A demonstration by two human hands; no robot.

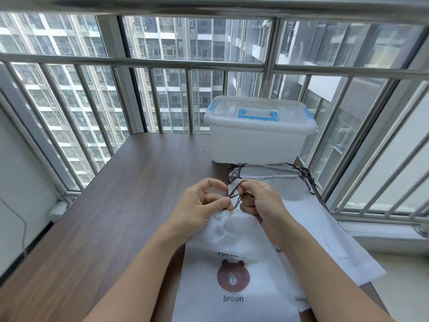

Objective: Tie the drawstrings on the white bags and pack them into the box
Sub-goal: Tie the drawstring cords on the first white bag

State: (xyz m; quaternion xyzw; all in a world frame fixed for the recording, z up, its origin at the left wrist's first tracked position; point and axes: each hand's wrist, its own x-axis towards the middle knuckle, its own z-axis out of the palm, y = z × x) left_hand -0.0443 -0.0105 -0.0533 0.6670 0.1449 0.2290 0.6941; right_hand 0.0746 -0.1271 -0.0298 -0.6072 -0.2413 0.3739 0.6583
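Both my hands, left hand (204,203) and right hand (260,201), pinch the dark drawstring (235,194) of the gathered white bear bag (232,263) at frame center; brown counter (116,205), windowed balcony.

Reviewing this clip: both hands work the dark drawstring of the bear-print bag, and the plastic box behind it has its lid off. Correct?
Not quite. The head view shows the box with its lid on, blue handle lying on top. The rest holds: the left hand and right hand both pinch the dark drawstring of the bear-print bag.

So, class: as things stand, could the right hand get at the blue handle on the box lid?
Probably yes. The box stands just beyond the right hand, and nothing covers its blue handle; but that hand is pinching the drawstring.
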